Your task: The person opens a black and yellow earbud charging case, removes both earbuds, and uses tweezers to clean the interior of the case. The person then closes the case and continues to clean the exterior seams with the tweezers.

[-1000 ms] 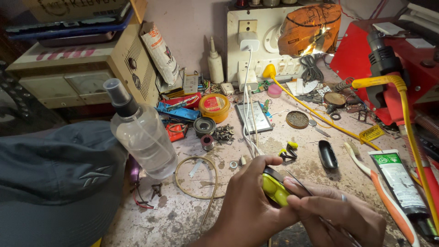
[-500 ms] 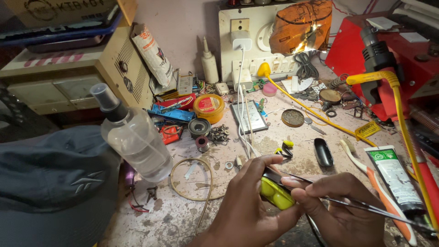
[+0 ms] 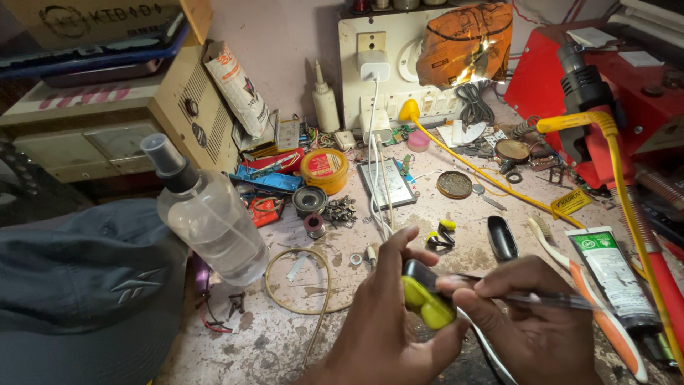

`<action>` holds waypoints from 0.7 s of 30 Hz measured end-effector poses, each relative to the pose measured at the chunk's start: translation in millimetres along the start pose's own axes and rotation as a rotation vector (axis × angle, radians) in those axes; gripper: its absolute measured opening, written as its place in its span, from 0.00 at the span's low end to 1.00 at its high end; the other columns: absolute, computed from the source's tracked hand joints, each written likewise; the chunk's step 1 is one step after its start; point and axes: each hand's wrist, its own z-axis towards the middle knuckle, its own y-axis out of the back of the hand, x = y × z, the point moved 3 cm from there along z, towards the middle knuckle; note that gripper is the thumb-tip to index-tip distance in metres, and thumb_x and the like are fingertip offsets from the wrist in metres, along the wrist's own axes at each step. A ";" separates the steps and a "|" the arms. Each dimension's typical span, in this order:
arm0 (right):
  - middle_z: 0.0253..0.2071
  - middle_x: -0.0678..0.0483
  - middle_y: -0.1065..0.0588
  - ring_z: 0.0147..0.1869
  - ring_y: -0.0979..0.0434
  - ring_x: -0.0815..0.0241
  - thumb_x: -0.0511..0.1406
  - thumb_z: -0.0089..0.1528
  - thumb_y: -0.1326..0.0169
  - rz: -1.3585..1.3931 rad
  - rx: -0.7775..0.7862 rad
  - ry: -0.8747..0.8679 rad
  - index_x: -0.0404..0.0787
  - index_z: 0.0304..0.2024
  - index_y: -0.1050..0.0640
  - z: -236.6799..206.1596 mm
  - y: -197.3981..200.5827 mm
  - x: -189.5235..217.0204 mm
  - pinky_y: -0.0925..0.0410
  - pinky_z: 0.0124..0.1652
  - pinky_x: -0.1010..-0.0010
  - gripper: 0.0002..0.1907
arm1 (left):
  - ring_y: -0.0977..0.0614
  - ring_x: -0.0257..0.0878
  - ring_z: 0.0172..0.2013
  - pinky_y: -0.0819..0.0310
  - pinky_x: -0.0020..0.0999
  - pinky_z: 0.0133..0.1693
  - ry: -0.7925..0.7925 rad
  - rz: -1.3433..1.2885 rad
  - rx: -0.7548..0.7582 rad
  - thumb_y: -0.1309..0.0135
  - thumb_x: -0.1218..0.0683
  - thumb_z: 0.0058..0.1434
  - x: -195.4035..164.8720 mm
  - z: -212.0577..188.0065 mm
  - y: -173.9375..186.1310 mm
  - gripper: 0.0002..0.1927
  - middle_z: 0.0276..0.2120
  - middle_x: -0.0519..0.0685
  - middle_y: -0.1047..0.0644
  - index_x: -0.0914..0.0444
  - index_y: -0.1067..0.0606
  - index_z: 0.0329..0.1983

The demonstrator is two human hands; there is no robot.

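Fingers of the left hand (image 3: pixel 388 324) are wrapping around a small yellow and black earphone piece (image 3: pixel 424 303), clenching it low over the near edge of the workbench (image 3: pixel 285 342) so that its yellow side is facing up toward the camera, apparently to keep it steady for fine work. The right hand (image 3: pixel 531 321) is pinching a thin metal tool (image 3: pixel 548 299) between thumb and forefinger, lying nearly level, its tip reaching in to touch the piece from the right. A second yellow and black earbud (image 3: pixel 442 234) is lying just beyond the hands, beside a black oval case (image 3: pixel 502 237). A clear spray bottle (image 3: pixel 210 217) is standing tilted to the left, next to a dark cap (image 3: pixel 78 299). A toothbrush (image 3: pixel 570 271) and a white tube (image 3: pixel 616 278) are lying to the right, within easy reach
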 end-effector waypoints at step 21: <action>0.39 0.47 0.16 0.45 0.11 0.57 0.27 0.54 0.33 -0.398 -0.111 0.339 0.45 0.36 0.24 -4.0 -39.8 56.1 0.20 0.43 0.71 0.14 | 0.17 0.56 0.50 0.20 0.45 0.48 -0.016 0.134 -0.114 0.35 0.53 0.52 1.4 -0.9 -1.9 0.39 0.52 0.62 0.24 0.67 0.35 0.66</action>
